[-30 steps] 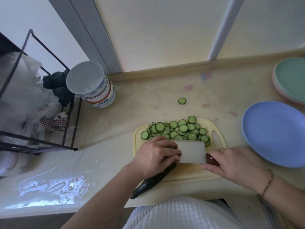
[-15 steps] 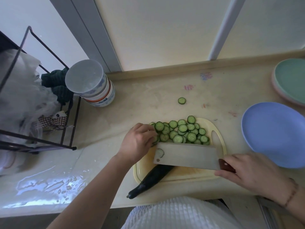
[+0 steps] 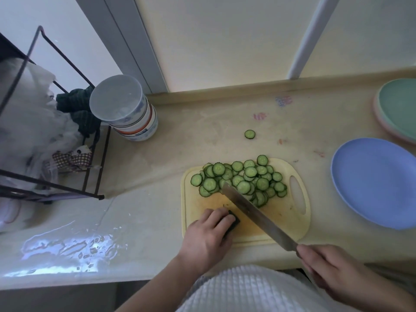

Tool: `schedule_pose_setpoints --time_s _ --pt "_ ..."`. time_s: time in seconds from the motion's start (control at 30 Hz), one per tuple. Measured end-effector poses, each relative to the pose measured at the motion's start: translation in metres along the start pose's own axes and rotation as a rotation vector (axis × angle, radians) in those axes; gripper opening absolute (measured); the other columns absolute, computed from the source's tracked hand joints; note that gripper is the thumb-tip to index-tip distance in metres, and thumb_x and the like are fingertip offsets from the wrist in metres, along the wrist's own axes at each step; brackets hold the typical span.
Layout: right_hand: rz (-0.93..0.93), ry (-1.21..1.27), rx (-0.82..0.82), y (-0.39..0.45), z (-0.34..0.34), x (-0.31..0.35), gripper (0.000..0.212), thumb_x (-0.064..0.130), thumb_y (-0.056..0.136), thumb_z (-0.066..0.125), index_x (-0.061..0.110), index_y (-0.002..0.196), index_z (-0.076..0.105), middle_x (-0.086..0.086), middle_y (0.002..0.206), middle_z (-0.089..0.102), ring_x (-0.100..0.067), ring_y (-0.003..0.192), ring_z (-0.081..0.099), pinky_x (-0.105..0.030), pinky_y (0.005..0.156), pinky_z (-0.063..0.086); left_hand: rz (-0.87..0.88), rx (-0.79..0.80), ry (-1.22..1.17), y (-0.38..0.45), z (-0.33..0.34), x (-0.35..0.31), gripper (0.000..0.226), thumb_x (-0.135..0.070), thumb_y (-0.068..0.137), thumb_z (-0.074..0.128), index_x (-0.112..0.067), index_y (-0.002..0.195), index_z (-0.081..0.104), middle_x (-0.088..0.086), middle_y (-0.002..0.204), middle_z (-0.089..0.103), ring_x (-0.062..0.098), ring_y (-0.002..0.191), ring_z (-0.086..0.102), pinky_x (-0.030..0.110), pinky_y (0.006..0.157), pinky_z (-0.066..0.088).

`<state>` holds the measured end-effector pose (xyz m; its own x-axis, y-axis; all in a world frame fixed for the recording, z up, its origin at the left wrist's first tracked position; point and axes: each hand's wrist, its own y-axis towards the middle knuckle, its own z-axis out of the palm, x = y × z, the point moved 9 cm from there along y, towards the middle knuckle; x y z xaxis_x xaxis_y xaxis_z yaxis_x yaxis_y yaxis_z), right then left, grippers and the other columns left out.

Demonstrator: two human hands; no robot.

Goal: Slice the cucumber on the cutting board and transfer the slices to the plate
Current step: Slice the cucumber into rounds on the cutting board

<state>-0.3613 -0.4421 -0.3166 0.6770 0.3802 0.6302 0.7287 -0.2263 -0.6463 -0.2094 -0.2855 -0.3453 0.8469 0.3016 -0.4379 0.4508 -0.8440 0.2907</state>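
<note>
A pile of cucumber slices (image 3: 242, 180) covers the far half of the pale yellow cutting board (image 3: 290, 218). My left hand (image 3: 208, 238) grips the dark uncut cucumber (image 3: 234, 218) at the board's near left; only its cut end shows past my fingers. My right hand (image 3: 333, 273) holds the cleaver (image 3: 256, 211) by its handle, with the blade running diagonally from the near right up to the edge of the slice pile. The blue plate (image 3: 378, 183) lies to the right of the board with nothing on it.
One stray slice (image 3: 249, 134) lies on the counter beyond the board. A green plate on a pink one (image 3: 398, 109) sits at the far right. Stacked bowls (image 3: 128, 111) stand at the back left beside a black wire rack (image 3: 54, 140) with bags.
My left hand moved from the slice pile back onto the cucumber. The cleaver turned from lying flat across the board to a diagonal, edge-on line, and my right hand drew nearer to me.
</note>
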Motion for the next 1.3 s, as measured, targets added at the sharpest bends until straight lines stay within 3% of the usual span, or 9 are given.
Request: schedule_pose_setpoints --time_s 0.07,0.23,0.33,0.53,0.7,0.93,1.03,1.17,1.3 --pt "0.054 0.011 0.008 -0.002 0.007 -0.002 0.055 0.06 0.092 0.037 0.013 0.064 0.046 0.003 0.052 0.051 -0.008 0.051 0.046 -0.038 0.064 0.047 -0.021 -0.036 0.006 0.0 0.001 0.001 0.028 -0.018 0.083 0.068 -0.018 0.111 0.066 -0.004 0.116 0.062 0.021 0.089 0.062 0.034 0.058 0.056" --pt "0.1 -0.091 0.016 -0.005 0.013 -0.004 0.086 0.094 0.063 0.019 0.014 0.071 0.048 0.0 0.057 0.059 -0.005 0.053 0.052 -0.035 0.07 0.05 0.008 -0.061 0.027 -0.001 0.0 -0.002 0.031 -0.013 0.079 0.071 -0.016 0.11 0.072 -0.004 0.117 0.067 0.02 0.088 0.063 0.033 0.058 0.056" --pt "0.105 -0.094 0.003 -0.005 0.013 -0.01 0.094 0.102 0.054 0.013 0.015 0.069 0.047 -0.007 0.064 0.063 -0.008 0.056 0.057 -0.035 0.072 0.051 0.03 -0.058 0.046 -0.001 0.0 -0.003 0.029 -0.014 0.08 0.07 -0.015 0.109 0.074 -0.004 0.115 0.068 0.02 0.087 0.064 0.032 0.057 0.056" --pt "0.091 -0.163 -0.077 -0.01 0.008 -0.016 0.086 0.095 0.062 0.012 0.021 0.074 0.054 0.004 0.064 0.065 -0.008 0.063 0.061 -0.036 0.076 0.053 0.016 -0.063 0.035 0.0 0.001 -0.002 0.025 -0.016 0.084 0.066 -0.015 0.107 0.075 -0.004 0.113 0.07 0.018 0.088 0.065 0.029 0.058 0.056" --pt "0.091 -0.088 -0.077 -0.006 0.013 -0.013 0.076 0.084 0.069 0.025 0.01 0.074 0.042 0.0 0.058 0.045 -0.01 0.06 0.049 -0.037 0.077 0.049 0.003 -0.053 0.02 -0.001 0.003 0.001 0.025 -0.015 0.084 0.066 -0.015 0.108 0.075 -0.004 0.114 0.069 0.018 0.091 0.065 0.03 0.061 0.057" --pt "0.061 -0.078 -0.044 0.002 0.018 -0.013 0.087 0.089 0.068 0.02 0.005 0.075 0.044 0.0 0.062 0.043 -0.013 0.063 0.048 -0.04 0.079 0.048 -0.005 -0.064 0.002 -0.001 0.002 0.001 0.025 -0.015 0.085 0.068 -0.014 0.109 0.075 -0.004 0.115 0.069 0.018 0.092 0.065 0.03 0.064 0.058" --pt "0.041 -0.089 -0.06 0.011 0.024 -0.017 0.095 0.091 0.068 0.017 0.002 0.077 0.047 -0.009 0.068 0.051 -0.017 0.069 0.054 -0.038 0.08 0.048 -0.003 -0.063 0.0 -0.002 0.003 0.001 0.024 -0.015 0.086 0.067 -0.014 0.109 0.074 -0.003 0.115 0.069 0.019 0.092 0.065 0.031 0.063 0.058" --pt "-0.011 -0.119 -0.047 0.027 0.033 -0.016 0.094 0.089 0.072 0.016 0.001 0.072 0.046 -0.002 0.062 0.044 -0.006 0.058 0.043 -0.033 0.07 0.043 -0.007 -0.058 -0.005 -0.001 0.002 0.001 0.027 -0.015 0.085 0.065 -0.014 0.11 0.074 -0.004 0.116 0.068 0.019 0.093 0.064 0.031 0.062 0.058" --pt "-0.026 -0.112 -0.051 0.029 0.031 -0.012 0.08 0.082 0.076 0.023 0.005 0.065 0.04 0.004 0.056 0.039 -0.003 0.053 0.038 -0.033 0.062 0.039 -0.002 -0.077 0.01 0.001 -0.004 -0.003 0.023 -0.018 0.084 0.066 -0.016 0.106 0.075 -0.004 0.112 0.068 0.017 0.087 0.064 0.027 0.057 0.053"
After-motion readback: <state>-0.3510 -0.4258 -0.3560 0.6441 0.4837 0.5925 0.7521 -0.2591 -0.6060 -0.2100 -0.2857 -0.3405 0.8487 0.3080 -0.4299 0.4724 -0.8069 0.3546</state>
